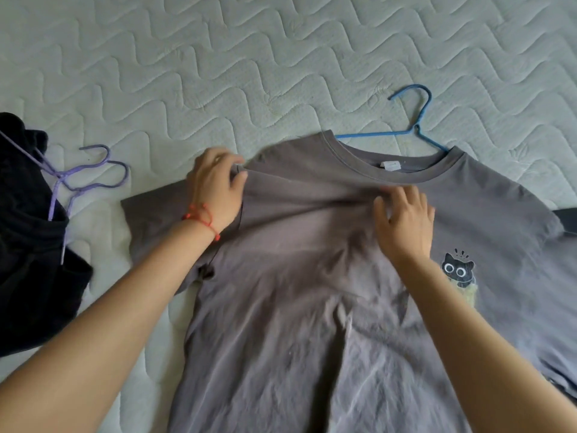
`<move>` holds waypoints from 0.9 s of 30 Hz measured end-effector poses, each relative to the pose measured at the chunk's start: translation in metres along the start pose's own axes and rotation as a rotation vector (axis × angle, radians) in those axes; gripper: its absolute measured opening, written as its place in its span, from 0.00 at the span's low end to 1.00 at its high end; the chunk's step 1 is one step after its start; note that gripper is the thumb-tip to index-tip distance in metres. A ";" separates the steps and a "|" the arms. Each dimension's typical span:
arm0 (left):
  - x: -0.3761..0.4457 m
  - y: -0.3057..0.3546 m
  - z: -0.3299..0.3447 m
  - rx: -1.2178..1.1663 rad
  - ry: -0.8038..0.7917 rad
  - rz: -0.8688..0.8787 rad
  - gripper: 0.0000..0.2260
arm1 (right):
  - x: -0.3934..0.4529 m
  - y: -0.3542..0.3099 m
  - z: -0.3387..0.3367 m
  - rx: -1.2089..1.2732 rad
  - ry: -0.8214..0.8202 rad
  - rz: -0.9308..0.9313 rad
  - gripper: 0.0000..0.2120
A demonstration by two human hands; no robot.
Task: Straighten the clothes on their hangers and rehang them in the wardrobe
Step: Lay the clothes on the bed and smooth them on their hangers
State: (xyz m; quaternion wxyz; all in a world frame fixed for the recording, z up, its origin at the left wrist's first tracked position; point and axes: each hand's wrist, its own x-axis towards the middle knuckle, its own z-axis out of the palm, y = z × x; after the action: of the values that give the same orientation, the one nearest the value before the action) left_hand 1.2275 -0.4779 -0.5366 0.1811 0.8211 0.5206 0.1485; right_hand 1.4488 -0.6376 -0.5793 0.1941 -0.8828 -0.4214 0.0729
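Grey cotton T-shirt (312, 307) with a ribbed round collar lies front-up and creased across a white quilted mattress (218, 73) stitched in wavy lines, which fills the whole view; nothing of the room beyond the bed can be seen. A small black cartoon cat print (457, 270) sits on the shirt's chest, toward the right sleeve side. A thin blue wire hanger (415, 126) is partly inside the shirt: its hook and one sloping arm stick out past the collar onto the mattress, while the rest is hidden under the cloth.

The left hand (218, 189), with a red string bracelet (203, 218) at its wrist, is at the shirt's left shoulder, fingers curled over and pinching the fabric at the shoulder seam. The right hand (406, 223) rests on the chest just below the collar, fingers bent with the tips gathering a ridge of cloth; a taut fold runs across the shirt between the two hands.

Left of the shirt, apart from its sleeve, lie two lilac wire hangers (90, 173), hooks overlapping on the mattress, their lower parts running into a heap of black clothing (28, 245) at the left edge of the view. At the shirt's right sleeve, a bit of dark fabric (566, 220) shows at the edge of the view; what it is cannot be told.
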 end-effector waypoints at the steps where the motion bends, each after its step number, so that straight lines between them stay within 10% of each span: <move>1: 0.017 0.012 0.009 0.000 -0.037 0.034 0.12 | 0.013 0.004 -0.005 -0.009 0.022 -0.001 0.20; 6: 0.064 0.037 0.060 0.194 -0.259 0.029 0.14 | 0.062 0.051 -0.030 -0.146 0.055 0.181 0.21; 14: 0.094 0.045 0.075 0.149 -0.167 -0.047 0.10 | 0.081 0.114 -0.054 -0.297 -0.099 0.267 0.19; 27: 0.124 0.071 0.074 0.088 -0.391 0.038 0.09 | 0.102 0.124 -0.054 0.070 0.018 0.442 0.10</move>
State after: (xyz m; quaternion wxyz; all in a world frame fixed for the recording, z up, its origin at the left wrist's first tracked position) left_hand 1.3676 -0.4034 -0.5636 0.2397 0.8511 0.4659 -0.0332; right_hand 1.6181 -0.6453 -0.5762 0.2076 -0.9471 -0.2130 0.1205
